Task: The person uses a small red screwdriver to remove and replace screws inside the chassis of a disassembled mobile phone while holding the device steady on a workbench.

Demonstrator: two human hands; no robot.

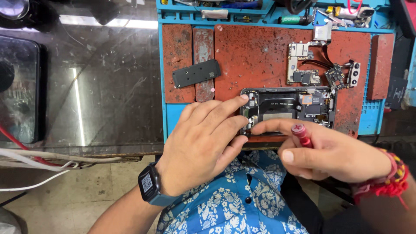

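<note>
**Opened phone on the repair mat, both hands at its near edge**

Glass-topped bench (99,86) fills the left of my view, scratched and reflecting a strip of light, with white and red cables (39,167) trailing off its near edge. On the right sits a blue work mat (167,115) with worn red pads; its far rim is a row of shallow compartments (260,13) holding small tools and bits, too cluttered for me to tell apart.

An opened phone body (288,110) lies at the mat's near edge, its back off and inner boards showing. Beyond it rest a loose circuit board (301,65) with a camera module (353,73) on flex cables, and to the left a black rectangular cover plate (196,73) lying across two red pads.

My left hand (203,147), a dark smartwatch (149,186) at its wrist, spreads its fingers onto the phone's left end, pressing there. My right hand (329,154), red threads (388,180) round the wrist, pinches a red-handled screwdriver (301,134) between thumb and fingers, the forefinger stretched along the phone's near edge. I cannot see the tip.
</note>
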